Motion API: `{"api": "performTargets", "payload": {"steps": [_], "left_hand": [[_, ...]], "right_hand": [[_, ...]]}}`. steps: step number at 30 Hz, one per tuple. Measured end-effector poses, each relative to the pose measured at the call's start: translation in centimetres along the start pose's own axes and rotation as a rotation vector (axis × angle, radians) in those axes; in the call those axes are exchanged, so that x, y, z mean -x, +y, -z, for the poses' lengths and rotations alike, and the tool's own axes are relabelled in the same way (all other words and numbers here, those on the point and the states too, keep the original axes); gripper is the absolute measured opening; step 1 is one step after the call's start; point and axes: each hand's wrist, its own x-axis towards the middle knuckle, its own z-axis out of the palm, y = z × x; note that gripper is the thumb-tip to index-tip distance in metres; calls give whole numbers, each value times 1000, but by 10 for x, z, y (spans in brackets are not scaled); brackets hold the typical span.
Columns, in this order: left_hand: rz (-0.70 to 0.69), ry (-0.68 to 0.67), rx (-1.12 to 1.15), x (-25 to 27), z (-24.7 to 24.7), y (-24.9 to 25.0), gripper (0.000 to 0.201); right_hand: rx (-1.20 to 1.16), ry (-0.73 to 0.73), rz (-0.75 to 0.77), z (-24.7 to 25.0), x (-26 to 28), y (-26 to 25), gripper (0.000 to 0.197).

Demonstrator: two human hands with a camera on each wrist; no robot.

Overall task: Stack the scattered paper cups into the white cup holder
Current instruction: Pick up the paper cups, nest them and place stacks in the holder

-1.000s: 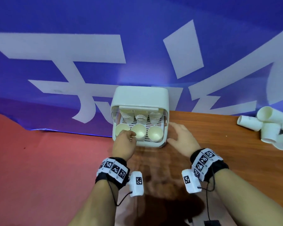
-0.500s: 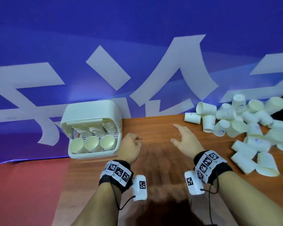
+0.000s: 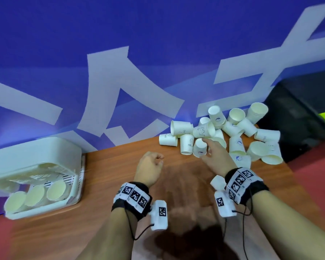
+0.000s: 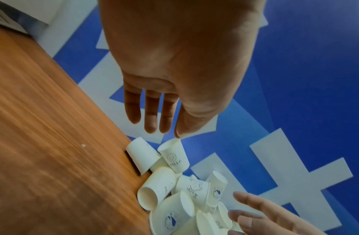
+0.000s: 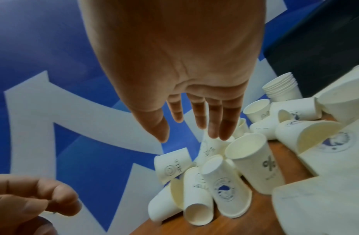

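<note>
The white cup holder (image 3: pixel 36 156) lies at the table's left end, with three stacks of cups showing in its open front (image 3: pixel 35 196). A pile of scattered white paper cups (image 3: pixel 235 132) lies at the far right of the table. My right hand (image 3: pixel 207 150) is open with fingers spread, just over an upside-down cup (image 3: pixel 199 151) at the pile's near edge; in the right wrist view the right hand (image 5: pixel 190 132) hovers over the cups (image 5: pixel 210 174). My left hand (image 3: pixel 157 159) hangs loosely curled and empty over mid-table, short of the nearest cups (image 4: pixel 170 155).
The wooden table (image 3: pixel 176 194) runs along a blue banner with white characters (image 3: pixel 131 81). A black object (image 3: pixel 298 109) stands behind the pile at the far right. Red floor (image 3: pixel 0 241) shows past the table's left and right ends.
Both hands have left the holder and moved right toward the pile. The left hand no longer touches the cups in the holder. The head view has swung right.
</note>
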Motion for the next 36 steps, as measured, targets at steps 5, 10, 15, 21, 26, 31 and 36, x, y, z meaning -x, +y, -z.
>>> {"api": "performTargets", "payload": {"steps": [5,10,15,21,26,31,36], "left_hand": [[-24,-72,-36,-28,-38,34,16],[-16,-131,-61,-50,-58,46,18],[14,-151,-54,-72,-65,46,20],[42,-163,-21,-91,-73,42,19],[75,-114,8,-111,-77,45,27],[135,-86,102,-133,-84,41,33],[172,-98,222,-149,-93,41,40]], "right_hand": [[0,17,-76,20,-15,51,53],[-13,-31,-120,22,-29,78,53],[-3,-141,-186,15,-47,87,60],[28,-174,-216,13,-60,94,53],[-39,0,-192,24,-71,94,35],[-37,136,-91,38,-77,85,7],[-56,124,-83,38,-76,85,8]]}}
